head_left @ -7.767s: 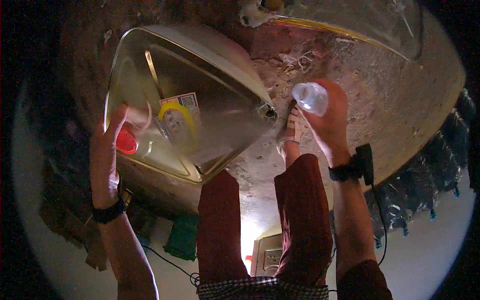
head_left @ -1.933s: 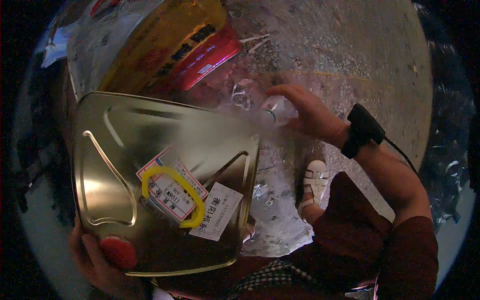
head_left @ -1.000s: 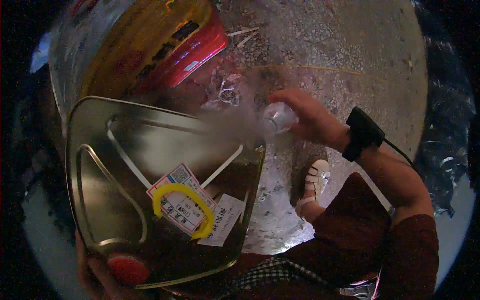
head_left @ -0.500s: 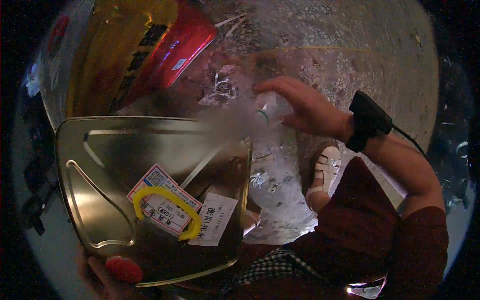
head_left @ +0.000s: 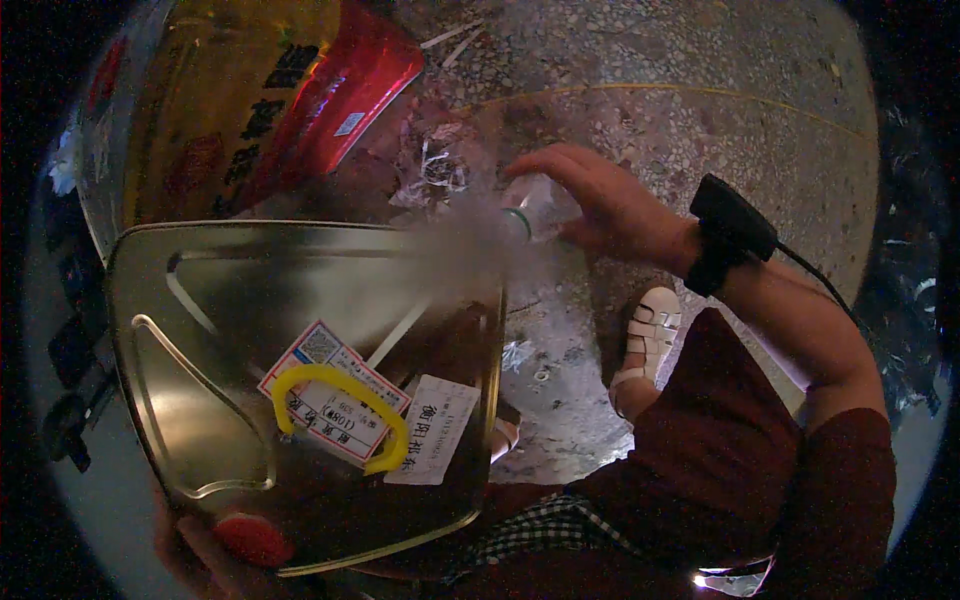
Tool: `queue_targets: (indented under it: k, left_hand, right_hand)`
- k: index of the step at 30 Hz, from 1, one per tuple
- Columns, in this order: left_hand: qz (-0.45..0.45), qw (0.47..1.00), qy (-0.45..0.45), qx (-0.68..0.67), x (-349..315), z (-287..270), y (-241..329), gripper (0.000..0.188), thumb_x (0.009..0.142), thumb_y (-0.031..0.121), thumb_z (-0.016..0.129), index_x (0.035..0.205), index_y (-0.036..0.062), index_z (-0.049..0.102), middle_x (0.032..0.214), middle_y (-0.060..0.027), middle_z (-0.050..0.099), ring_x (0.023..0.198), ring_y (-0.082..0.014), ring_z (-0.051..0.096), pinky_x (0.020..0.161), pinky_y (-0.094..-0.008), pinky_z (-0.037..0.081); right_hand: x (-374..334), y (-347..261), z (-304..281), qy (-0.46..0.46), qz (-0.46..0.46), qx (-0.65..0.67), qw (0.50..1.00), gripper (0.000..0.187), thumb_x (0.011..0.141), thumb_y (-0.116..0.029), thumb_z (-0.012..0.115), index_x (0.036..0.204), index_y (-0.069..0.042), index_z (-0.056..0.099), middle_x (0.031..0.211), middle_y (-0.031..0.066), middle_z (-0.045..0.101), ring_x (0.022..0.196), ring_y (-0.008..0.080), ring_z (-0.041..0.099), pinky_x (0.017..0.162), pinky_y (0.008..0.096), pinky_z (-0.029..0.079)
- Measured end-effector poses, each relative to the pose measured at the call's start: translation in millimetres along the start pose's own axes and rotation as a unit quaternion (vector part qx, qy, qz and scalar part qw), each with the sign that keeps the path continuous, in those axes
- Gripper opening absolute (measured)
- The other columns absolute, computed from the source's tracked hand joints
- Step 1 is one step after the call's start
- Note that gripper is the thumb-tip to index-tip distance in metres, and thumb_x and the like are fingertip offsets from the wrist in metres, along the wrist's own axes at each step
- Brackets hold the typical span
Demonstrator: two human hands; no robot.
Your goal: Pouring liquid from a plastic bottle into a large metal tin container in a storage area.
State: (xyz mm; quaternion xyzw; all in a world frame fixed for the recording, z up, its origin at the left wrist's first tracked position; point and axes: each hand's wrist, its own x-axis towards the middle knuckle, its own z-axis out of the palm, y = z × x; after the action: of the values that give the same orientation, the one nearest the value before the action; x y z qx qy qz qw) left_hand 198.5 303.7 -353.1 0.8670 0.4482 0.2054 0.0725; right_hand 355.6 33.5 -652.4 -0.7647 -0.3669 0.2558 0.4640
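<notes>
Dimly, in the head view, a gold-toned can [head_left: 330,300] is seen at left, its upper right corner blurred. Beside it, a clear bottle [head_left: 545,205] is clamped by the fingers of the right hand [head_left: 612,208]. The left hand [head_left: 208,555] is partly hidden by the can; its grip cannot be told. Floor [head_left: 560,400] is exposed between can edge and white sandal [head_left: 652,328].

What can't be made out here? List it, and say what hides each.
All in the head view:
- Clear plastic bottle: its tip, lost in a grey blur.
- Rectangular golden metal tin: upper right corner, behind the same blur.
- Bare left hand: most of its fingers, hidden by the tin and shadow.
- Glossy gold-and-red package: far end, cut off by the top edge.
</notes>
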Motion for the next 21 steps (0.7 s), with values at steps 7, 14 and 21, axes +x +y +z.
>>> queue_targets:
  k: [7,14,21]
  left_hand:
    - [0.004,1.000,0.001,-0.006,-5.3,0.8,1.1,0.033,0.091,0.031,0.070,0.105,0.0011,0.066,0.104,-0.0129,0.068,0.096,-0.0252,0.064,0.085,-0.0405,0.050]
    - [0.007,1.000,0.000,-0.010,-7.2,-0.9,3.5,0.033,0.091,0.031,0.070,0.105,0.0009,0.066,0.104,-0.0130,0.068,0.095,-0.0251,0.064,0.085,-0.0404,0.050]
    - [0.010,1.000,-0.003,-0.007,-7.3,-1.3,7.8,0.033,0.090,0.030,0.070,0.104,0.0006,0.066,0.104,-0.0131,0.068,0.095,-0.0251,0.063,0.085,-0.0403,0.050]
  right_hand:
    - [-5.4,3.2,-0.2,-0.002,0.002,0.010,1.000,0.070,0.067,0.002,0.075,0.132,-0.010,0.051,0.129,0.0131,0.057,0.124,0.0345,0.053,0.106,0.0414,0.043]
    - [-7.9,6.8,2.7,0.002,0.003,-0.006,1.000,0.072,0.067,0.002,0.076,0.133,-0.009,0.050,0.129,0.0129,0.057,0.124,0.0345,0.052,0.106,0.0422,0.043]
    - [-0.8,13.9,10.8,0.024,-0.016,0.011,1.000,0.071,0.068,0.001,0.077,0.133,-0.011,0.051,0.128,0.0132,0.058,0.123,0.0346,0.053,0.106,0.0423,0.043]
